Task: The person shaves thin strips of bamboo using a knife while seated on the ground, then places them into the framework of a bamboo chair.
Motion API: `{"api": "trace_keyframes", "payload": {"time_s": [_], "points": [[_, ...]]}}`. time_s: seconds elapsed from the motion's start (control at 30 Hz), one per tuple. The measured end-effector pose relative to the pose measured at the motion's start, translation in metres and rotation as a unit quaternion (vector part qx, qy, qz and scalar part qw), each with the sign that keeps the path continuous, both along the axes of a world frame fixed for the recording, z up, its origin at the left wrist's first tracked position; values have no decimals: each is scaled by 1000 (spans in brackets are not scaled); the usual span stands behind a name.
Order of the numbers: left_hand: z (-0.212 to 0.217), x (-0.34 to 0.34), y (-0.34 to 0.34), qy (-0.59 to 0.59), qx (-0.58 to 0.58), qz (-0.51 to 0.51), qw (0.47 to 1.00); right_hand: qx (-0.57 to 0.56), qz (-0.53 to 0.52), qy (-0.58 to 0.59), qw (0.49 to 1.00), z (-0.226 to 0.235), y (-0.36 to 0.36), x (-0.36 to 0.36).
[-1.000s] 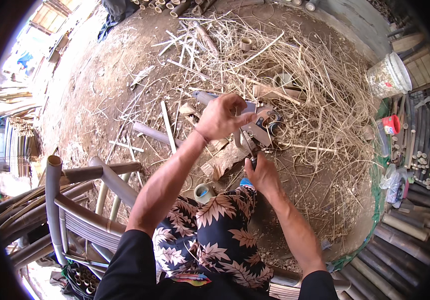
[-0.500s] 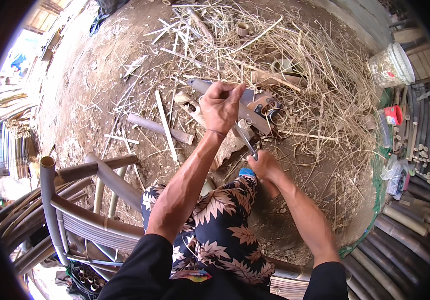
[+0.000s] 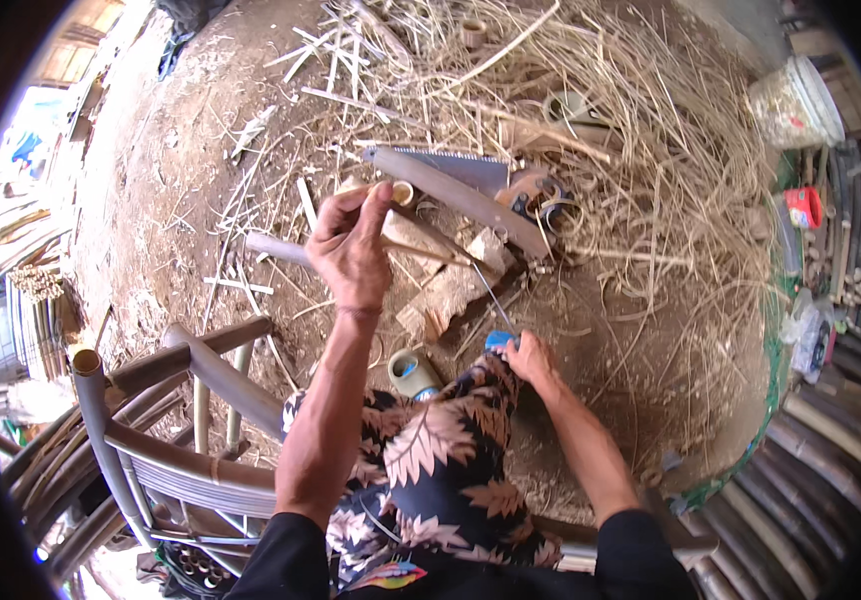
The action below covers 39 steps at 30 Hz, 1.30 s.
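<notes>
The right hand [image 3: 534, 362] is closed around the handle of a thin-bladed steel knife [image 3: 494, 293], whose blade points up and left across the rough, pale wooden block [image 3: 439, 302]. The left hand [image 3: 351, 250] is partly curled, thumb close to the fingers, near a narrow tan bamboo strip [image 3: 419, 250]; whether it grips that, I cannot tell. Good control probably calls for a firm right wrist, left fingers off the blade's line, and the edge turned from the dark leaf-patterned trousers [image 3: 431, 445].

head | left fisheye, worn on person's head | looks down | hands [image 3: 353, 252] near | dirt floor [image 3: 151, 230] farther, its edges curving
</notes>
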<state>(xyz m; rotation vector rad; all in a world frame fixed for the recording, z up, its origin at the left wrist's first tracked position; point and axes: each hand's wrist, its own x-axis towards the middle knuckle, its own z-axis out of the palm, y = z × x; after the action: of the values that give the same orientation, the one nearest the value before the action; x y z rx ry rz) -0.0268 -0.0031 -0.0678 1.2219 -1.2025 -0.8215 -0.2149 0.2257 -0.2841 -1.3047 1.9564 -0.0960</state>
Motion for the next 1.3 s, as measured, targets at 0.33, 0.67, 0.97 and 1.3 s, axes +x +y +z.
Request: {"api": "trace_keyframes", "payload": {"time_s": [0.33,0.67,0.97,1.3], "points": [[75,40,-6,221,-99,-22,970,74,-112,-151,979,62,4,-12],[-17,0,37,236,-38,-69,968,-6,-85,-65,994,28,-23,-12],[-33,0,43,171,-25,-9,985,-111,-24,-106,988,8,-50,9],[-28,-19,54,127,-17,14,992,-100,-9,-116,988,-18,-65,12]]}}
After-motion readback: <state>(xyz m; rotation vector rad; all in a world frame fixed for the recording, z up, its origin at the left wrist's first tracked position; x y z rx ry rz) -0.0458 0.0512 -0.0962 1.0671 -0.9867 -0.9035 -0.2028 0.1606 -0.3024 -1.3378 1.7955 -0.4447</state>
